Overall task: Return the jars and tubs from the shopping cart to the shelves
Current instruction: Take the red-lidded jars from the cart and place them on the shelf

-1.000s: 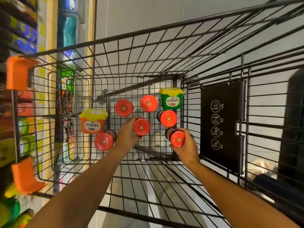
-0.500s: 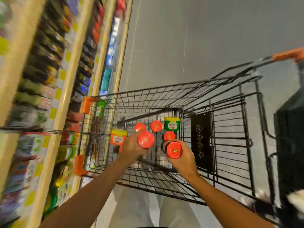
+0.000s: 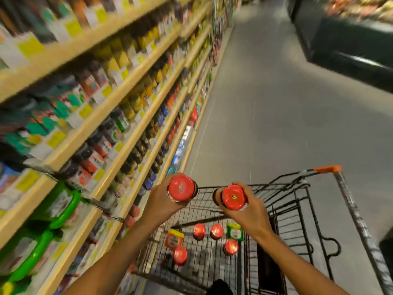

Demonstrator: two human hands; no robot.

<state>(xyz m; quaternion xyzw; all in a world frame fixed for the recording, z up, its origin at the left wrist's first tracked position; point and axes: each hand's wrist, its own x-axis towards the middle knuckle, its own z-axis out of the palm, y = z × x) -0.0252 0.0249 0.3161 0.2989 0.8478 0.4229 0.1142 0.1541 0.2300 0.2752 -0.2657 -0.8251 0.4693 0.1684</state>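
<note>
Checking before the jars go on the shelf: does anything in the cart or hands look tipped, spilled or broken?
Nothing stands out. The left hand and right hand each hold a red-lidded jar above the cart. Four jars and two tubs remain in it, lids facing up; no spill shows. The shelves are too blurred to judge.

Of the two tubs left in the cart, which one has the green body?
The tub at the cart's far right, beside the right forearm; the other tub, toward the shelf side, is orange. Both have yellow lids.
</note>
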